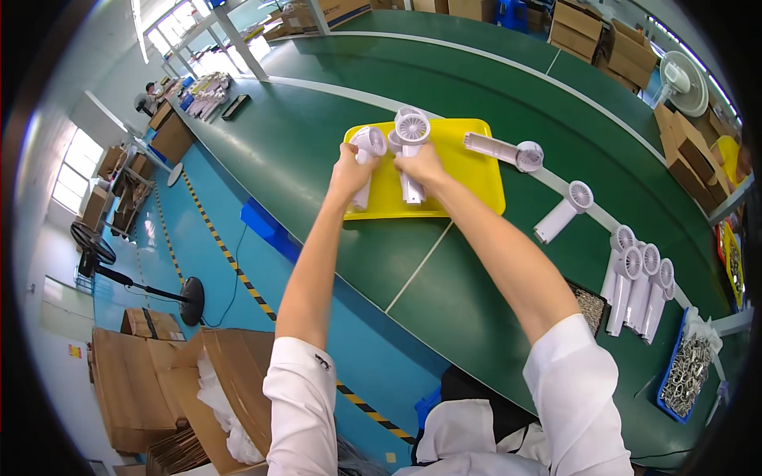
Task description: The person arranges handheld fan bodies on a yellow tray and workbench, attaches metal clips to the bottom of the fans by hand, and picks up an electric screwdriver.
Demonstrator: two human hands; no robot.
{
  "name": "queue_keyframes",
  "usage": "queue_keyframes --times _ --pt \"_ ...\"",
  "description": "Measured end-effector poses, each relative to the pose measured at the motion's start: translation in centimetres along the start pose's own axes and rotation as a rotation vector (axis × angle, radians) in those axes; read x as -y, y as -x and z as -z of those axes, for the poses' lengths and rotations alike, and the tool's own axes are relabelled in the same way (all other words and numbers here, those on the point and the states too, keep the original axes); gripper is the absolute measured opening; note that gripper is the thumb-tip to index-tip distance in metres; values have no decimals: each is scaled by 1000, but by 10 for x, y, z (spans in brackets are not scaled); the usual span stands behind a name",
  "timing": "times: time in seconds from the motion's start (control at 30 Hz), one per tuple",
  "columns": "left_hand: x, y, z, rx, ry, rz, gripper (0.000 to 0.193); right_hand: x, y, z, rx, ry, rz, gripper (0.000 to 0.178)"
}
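Over the yellow tray [468,194] on the green table, my left hand [348,170] is closed round a white handheld fan [367,143], its handle pointing down toward the tray's near left corner. To its right, my right hand [422,164] grips another white handheld fan [412,127] with its round grille facing up. Part of a further white round piece shows beside that fan's head; whether my right hand touches it I cannot tell. One more handheld fan [508,151] lies across the tray's right edge.
Right of the tray lie a single handheld fan [565,210] and a cluster of several more [639,282]. Beyond them are a dark tray of small parts [586,305] and a blue bin of metal parts [686,377]. Cardboard boxes [230,381] and a black standing fan [190,301] occupy the floor at left.
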State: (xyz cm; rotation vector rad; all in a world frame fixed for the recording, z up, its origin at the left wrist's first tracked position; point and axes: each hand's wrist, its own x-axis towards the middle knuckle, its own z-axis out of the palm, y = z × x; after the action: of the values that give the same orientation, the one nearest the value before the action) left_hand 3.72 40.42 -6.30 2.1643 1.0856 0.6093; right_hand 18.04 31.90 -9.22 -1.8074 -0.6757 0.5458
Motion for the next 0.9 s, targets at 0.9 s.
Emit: queue_keyframes --times 0.9 --pt "-152 -15 -168 246 -497 -815 45 -60 271 359 -852 954 281 45"
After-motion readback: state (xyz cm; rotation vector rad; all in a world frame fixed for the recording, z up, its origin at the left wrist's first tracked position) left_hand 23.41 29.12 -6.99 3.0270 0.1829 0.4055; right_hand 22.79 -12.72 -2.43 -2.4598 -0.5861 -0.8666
